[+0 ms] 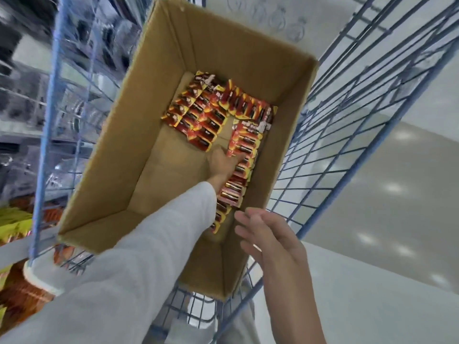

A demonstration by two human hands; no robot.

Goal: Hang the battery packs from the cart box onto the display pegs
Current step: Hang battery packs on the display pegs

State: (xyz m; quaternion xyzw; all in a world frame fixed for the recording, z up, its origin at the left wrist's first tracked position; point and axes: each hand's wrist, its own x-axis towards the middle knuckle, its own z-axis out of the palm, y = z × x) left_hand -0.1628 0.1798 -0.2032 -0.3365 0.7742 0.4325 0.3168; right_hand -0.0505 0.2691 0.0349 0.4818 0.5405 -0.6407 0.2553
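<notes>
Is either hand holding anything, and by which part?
Right hand holds nothing, fingers open. Left hand is at the near edge of a battery pack in the box; a firm grip cannot be told.

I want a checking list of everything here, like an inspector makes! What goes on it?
Surface: cardboard box bottom, partly bare, inside blue wire cart.
Job's things: battery packs in rows along the far and right sides.
Clutter: nothing seen.
Hands: left hand reaches the right row, grip unclear; right hand open above the near corner.
Cables: nothing seen.
Surroundings: blurred shelves left, pale floor right.
</notes>
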